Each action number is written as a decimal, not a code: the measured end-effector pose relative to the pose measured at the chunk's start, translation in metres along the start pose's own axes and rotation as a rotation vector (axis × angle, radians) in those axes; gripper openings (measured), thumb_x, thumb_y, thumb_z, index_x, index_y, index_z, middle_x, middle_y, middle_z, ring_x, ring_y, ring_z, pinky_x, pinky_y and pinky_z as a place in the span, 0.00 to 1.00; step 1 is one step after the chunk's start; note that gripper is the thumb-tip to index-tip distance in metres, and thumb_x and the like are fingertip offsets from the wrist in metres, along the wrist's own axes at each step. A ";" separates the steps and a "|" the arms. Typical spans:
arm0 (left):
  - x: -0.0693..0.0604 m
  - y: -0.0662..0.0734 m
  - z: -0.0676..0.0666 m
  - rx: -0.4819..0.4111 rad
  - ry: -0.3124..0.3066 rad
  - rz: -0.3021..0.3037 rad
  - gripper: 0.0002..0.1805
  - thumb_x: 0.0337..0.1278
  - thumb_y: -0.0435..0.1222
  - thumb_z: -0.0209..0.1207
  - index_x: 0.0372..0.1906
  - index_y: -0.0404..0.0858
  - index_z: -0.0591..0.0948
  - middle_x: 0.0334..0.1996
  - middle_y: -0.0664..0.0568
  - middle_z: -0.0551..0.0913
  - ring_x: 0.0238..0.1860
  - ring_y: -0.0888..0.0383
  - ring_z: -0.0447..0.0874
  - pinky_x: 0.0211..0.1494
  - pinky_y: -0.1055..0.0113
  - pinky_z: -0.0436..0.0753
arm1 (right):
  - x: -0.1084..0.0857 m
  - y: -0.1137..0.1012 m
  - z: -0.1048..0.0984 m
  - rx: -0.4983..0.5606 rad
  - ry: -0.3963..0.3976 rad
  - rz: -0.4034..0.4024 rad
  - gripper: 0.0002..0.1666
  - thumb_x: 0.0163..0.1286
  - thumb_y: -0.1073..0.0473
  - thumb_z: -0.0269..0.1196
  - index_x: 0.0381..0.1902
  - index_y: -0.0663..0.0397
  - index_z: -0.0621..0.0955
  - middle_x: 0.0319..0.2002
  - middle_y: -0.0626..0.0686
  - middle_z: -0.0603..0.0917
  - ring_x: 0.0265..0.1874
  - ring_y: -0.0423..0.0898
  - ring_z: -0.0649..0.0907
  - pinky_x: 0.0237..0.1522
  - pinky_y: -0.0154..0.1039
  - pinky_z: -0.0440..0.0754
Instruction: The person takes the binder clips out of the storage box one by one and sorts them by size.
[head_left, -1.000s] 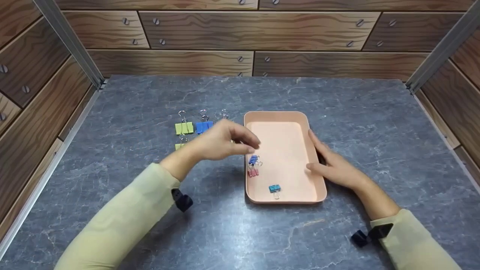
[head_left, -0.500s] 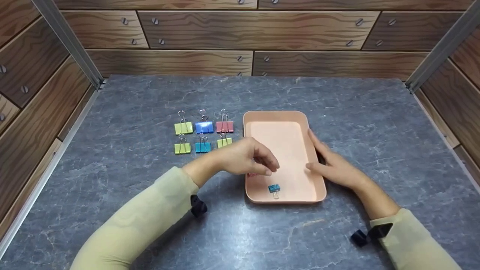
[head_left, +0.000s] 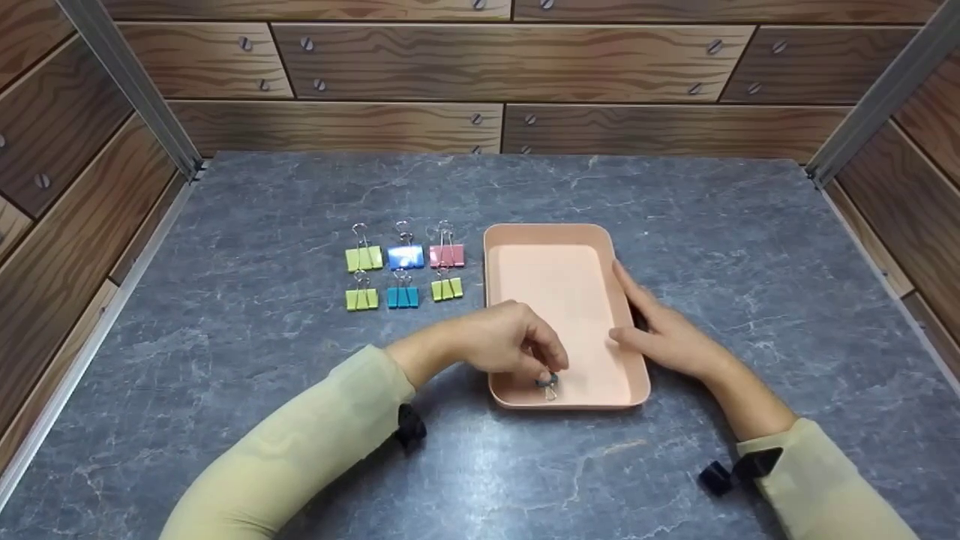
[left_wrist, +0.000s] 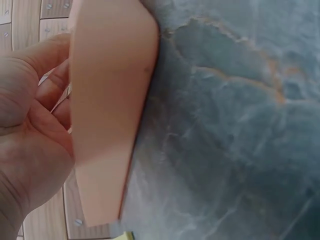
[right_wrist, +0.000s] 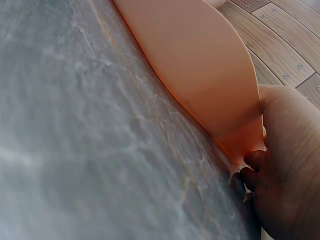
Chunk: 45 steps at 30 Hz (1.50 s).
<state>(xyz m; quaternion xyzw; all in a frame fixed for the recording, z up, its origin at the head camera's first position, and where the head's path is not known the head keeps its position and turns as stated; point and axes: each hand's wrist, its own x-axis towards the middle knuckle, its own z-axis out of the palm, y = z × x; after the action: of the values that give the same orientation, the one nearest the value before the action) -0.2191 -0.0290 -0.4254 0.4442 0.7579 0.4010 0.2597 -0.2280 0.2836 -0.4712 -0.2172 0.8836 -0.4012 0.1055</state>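
Note:
In the head view my left hand (head_left: 517, 341) reaches over the left wall of the peach tray (head_left: 492, 270). Its thumb and fingertips pinch a small teal binder clip (head_left: 550, 386) near the tray's front end, partly covering it. The left wrist view shows this hand (left_wrist: 35, 120) with its fingertips hidden behind the tray wall (left_wrist: 107, 115). At the tray's right side my right hand (head_left: 667, 334) grips the wall, thumb over the rim and fingers along the outside. The right wrist view also has this hand (right_wrist: 290, 155) on the wall (right_wrist: 205, 65).
Left of the tray, binder clips lie in two rows. The back row has a lime clip (head_left: 364, 259), a blue clip (head_left: 406, 257) and a pink clip (head_left: 447, 256). In front are another lime clip (head_left: 361, 299), a teal clip (head_left: 403, 298) and a smaller lime clip (head_left: 447, 289).
My left hand has moved right and toward the front of the tray, onto the small teal clip. It now hides the small blue and pink clips seen earlier. The right hand stays put.

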 end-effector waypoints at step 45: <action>0.004 -0.006 0.010 0.317 -0.011 -0.001 0.12 0.57 0.40 0.78 0.47 0.48 0.93 0.44 0.62 0.92 0.42 0.62 0.86 0.47 0.74 0.75 | 0.001 0.004 0.000 0.004 -0.002 -0.011 0.55 0.77 0.52 0.65 0.88 0.33 0.44 0.85 0.63 0.48 0.82 0.64 0.51 0.79 0.64 0.50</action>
<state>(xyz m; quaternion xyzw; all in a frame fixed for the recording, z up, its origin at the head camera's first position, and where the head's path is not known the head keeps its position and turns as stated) -0.2163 -0.0231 -0.4355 0.4814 0.8105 0.2737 0.1906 -0.2301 0.2853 -0.4739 -0.2221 0.8815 -0.4035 0.1045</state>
